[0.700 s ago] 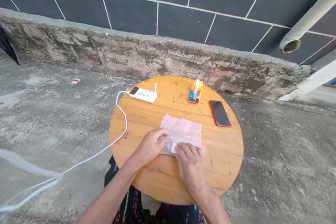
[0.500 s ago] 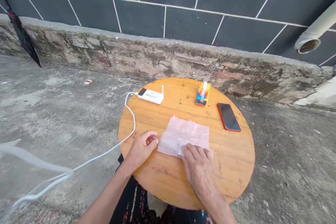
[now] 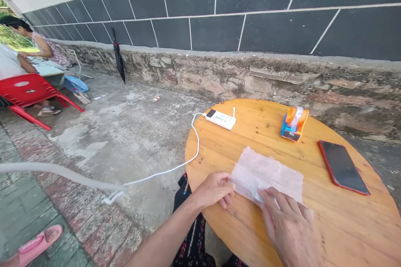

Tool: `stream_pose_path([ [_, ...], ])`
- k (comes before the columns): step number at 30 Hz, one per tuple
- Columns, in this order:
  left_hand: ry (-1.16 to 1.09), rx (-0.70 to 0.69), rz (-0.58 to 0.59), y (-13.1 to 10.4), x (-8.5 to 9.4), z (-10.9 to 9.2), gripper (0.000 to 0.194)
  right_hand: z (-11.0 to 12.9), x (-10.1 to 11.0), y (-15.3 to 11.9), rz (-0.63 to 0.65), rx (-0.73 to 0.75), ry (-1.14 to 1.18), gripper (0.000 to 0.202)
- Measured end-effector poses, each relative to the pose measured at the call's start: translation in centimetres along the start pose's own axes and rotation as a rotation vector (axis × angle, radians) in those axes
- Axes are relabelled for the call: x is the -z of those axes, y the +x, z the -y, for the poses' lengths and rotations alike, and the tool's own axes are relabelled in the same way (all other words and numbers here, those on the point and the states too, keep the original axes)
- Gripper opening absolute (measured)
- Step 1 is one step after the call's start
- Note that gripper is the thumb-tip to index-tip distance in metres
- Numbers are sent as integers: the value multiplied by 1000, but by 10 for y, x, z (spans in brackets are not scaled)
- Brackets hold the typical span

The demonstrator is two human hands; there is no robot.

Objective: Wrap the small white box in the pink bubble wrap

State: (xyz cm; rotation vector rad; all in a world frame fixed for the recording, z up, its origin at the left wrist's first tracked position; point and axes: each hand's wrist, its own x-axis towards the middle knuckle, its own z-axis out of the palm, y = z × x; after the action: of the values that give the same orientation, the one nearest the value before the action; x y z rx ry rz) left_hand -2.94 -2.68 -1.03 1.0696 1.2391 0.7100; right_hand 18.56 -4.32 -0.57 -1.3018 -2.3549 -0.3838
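A sheet of pinkish, translucent bubble wrap (image 3: 274, 171) lies on the round wooden table (image 3: 247, 221), its near edge folded over. My left hand (image 3: 216, 190) is at the sheet's near left corner, fingers curled and thumb tip against the edge. Pressed onto the near part of the folded wrap is my right hand (image 3: 288, 221), its fingers bent together. A small clear, whitish bit shows by the right fingertips; what it is I cannot make out.
Farther back are a white power bank-like device (image 3: 221, 119) with a white cable (image 3: 198, 142), an orange and blue tape dispenser (image 3: 294, 124) and a red-edged phone (image 3: 343, 167). An umbrella (image 3: 119, 60) leans on the wall. People sit near a red chair (image 3: 28, 91) at left.
The view has swung left and closer, bringing in the people and red chair. My left hand has come to the wrap's corner; my right hand stays on the wrap.
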Motion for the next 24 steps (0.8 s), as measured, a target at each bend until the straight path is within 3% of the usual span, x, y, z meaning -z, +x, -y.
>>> stream_pose_path([
  [9,7,-61,-131,16,-13,0,28,11,13,4,204,-157,47,25],
  [19,51,-111,-344,32,-29,14,11,12,13,2,218,-194,81,27],
  [24,33,-66,-327,31,-34,14,56,13,14,4,222,-208,77,28],
])
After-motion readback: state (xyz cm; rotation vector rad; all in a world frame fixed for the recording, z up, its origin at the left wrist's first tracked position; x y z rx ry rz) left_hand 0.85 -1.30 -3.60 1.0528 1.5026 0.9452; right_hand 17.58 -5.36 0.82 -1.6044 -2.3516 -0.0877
